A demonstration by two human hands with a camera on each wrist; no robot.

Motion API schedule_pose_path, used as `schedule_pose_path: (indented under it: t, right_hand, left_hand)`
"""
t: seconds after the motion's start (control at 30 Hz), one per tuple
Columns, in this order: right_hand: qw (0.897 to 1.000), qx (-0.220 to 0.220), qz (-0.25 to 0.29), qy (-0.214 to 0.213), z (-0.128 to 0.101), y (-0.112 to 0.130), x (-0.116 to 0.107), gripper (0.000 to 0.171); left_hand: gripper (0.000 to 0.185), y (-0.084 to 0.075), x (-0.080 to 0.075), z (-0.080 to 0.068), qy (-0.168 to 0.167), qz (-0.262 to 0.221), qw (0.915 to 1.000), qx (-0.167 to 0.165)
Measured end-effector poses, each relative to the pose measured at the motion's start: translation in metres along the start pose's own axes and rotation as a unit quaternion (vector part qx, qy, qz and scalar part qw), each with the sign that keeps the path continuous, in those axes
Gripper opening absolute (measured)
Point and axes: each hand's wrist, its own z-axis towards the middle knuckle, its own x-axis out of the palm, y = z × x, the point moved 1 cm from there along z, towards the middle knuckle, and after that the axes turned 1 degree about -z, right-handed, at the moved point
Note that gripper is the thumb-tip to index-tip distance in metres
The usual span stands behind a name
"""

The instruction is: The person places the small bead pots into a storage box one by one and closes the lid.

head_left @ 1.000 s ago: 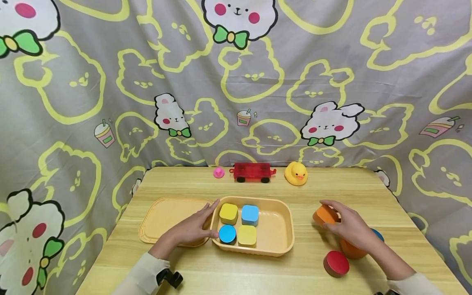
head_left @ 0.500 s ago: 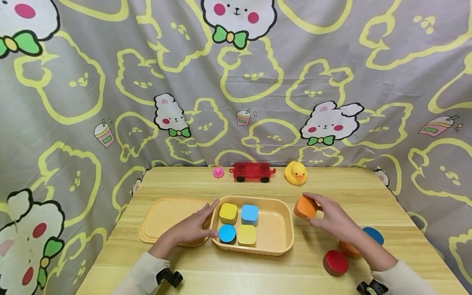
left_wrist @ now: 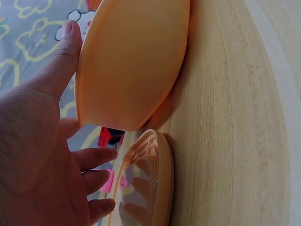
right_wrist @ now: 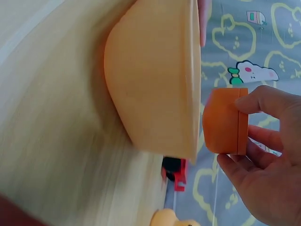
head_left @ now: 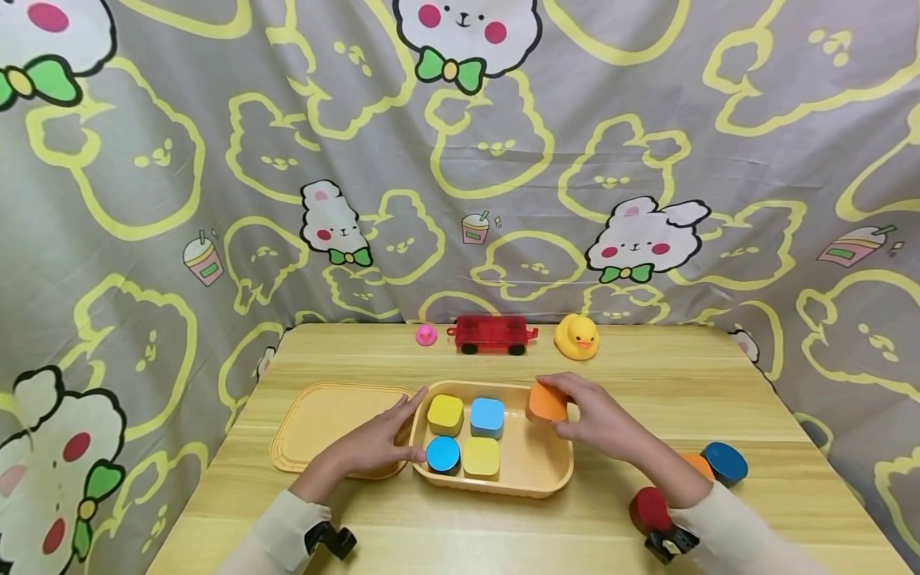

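My right hand (head_left: pixel 592 411) pinches a rounded-square orange block (head_left: pixel 547 403) above the right end of a light orange plastic box (head_left: pixel 528 485). The right wrist view shows a seam near one face of the block, with thumb and fingers on opposite sides; the block is apart from the box wall (right_wrist: pixel 150 80). Inside the box stand two yellow blocks (head_left: pixel 446 414), a light blue block (head_left: pixel 487 417) and a round blue block (head_left: pixel 442 454). My left hand (head_left: pixel 370 442) rests against the box's left end, thumb at the rim and fingers loosely extended in the left wrist view.
Left of the box lies its flat lid (head_left: pixel 323 427), partly under my left hand. By my right forearm are a red round block (head_left: pixel 649 509), an orange block (head_left: pixel 699 465) and a dark blue one (head_left: pixel 726 463). A pink duck (head_left: pixel 426 335), red wagon (head_left: pixel 492 334) and yellow duck (head_left: pixel 577 336) stand behind.
My right hand has carried the orange block leftward from the table's right side to above the box. The left hand and the box have stayed in place.
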Motion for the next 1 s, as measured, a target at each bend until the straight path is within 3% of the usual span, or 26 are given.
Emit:
schedule_pose_path:
  t: [0.53,1.0]
  right_hand:
    - [0.996,-0.014,-0.038,0.075,0.015,0.004,0.033,0.066]
    - [0.993,-0.006,-0.084,0.08,0.026,0.01,0.05,0.056]
  left_hand:
    - [0.105,-0.001,0.0,0.0,-0.002,-0.003,1.0,0.005]
    - [0.106,-0.003,0.0,0.0,-0.001,-0.003,1.0,0.003]
